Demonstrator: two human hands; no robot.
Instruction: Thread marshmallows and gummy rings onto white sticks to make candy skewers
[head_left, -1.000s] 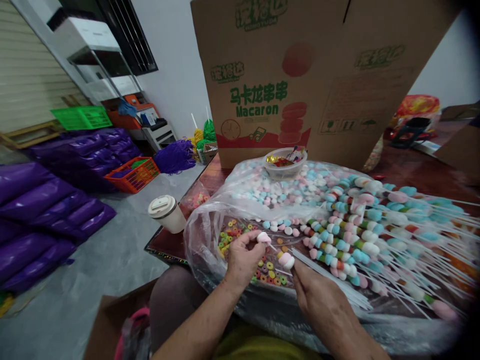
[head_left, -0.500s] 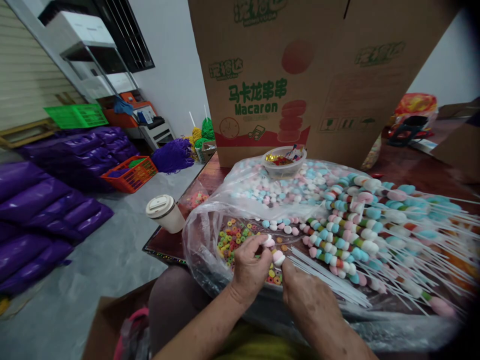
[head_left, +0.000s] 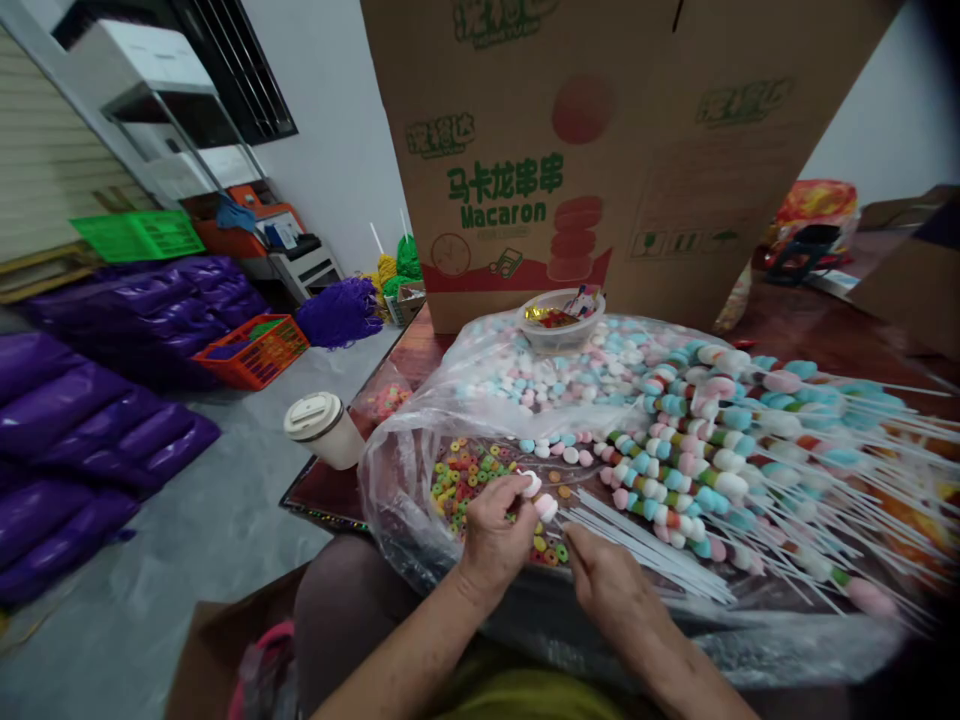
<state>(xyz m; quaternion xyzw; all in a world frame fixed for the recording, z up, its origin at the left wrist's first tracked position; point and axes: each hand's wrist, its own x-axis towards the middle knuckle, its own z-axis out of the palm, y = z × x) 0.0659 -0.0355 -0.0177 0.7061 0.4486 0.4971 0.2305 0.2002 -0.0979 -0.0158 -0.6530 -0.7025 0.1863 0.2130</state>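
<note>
Pinched fingers of my left hand (head_left: 499, 535) hold small pink and white marshmallows (head_left: 545, 508) above loose ring-shaped candies. My right hand (head_left: 611, 575) is closed just to the right, its thumb and forefinger pressed together on what looks like the end of a thin white stick, mostly hidden by the fingers. Coloured candy rings (head_left: 469, 475) lie beside my left hand. A bundle of bare white sticks (head_left: 652, 550) rests by my right hand. Finished skewers of marshmallows and rings (head_left: 675, 470) are piled at the right.
Loose marshmallows (head_left: 525, 380) lie on clear plastic sheeting (head_left: 405, 440) behind my hands. On them stands a plastic bowl (head_left: 559, 335) with wrappers. A large cardboard box (head_left: 637, 180) blocks the back. A lidded cup (head_left: 334, 440) stands at the table's left edge.
My right hand has drawn slightly away from the marshmallows, widening the gap to my left hand. The whole view has shifted a little.
</note>
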